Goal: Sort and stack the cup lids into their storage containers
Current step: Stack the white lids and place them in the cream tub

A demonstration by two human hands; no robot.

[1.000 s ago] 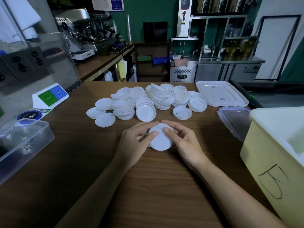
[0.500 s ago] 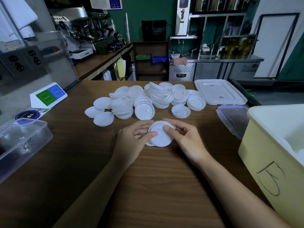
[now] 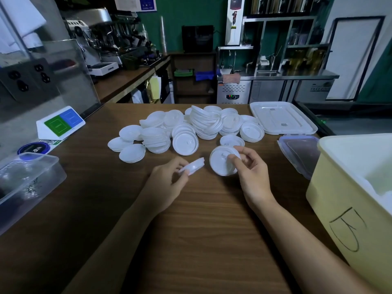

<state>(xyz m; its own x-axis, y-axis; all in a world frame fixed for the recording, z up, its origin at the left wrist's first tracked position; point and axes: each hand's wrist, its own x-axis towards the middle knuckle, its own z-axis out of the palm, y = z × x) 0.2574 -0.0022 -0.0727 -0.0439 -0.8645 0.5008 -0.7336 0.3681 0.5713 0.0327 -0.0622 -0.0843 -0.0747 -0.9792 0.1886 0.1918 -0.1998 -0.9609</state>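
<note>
While the left hand (image 3: 169, 180) pinches a tilted lid (image 3: 194, 165), the right hand (image 3: 253, 169) grips a second lid (image 3: 221, 163). Both hang near the lid pile (image 3: 191, 128).

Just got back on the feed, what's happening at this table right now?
A person is sorting white cup lids at a wooden table. The left hand pinches a tilted lid, perhaps a thin stack, and the right hand grips a second lid face-on, the two held apart above the table. Most lids lie in a loose pile beyond the hands. A yellow bin stands open at the right, a clear tub at the left.
</note>
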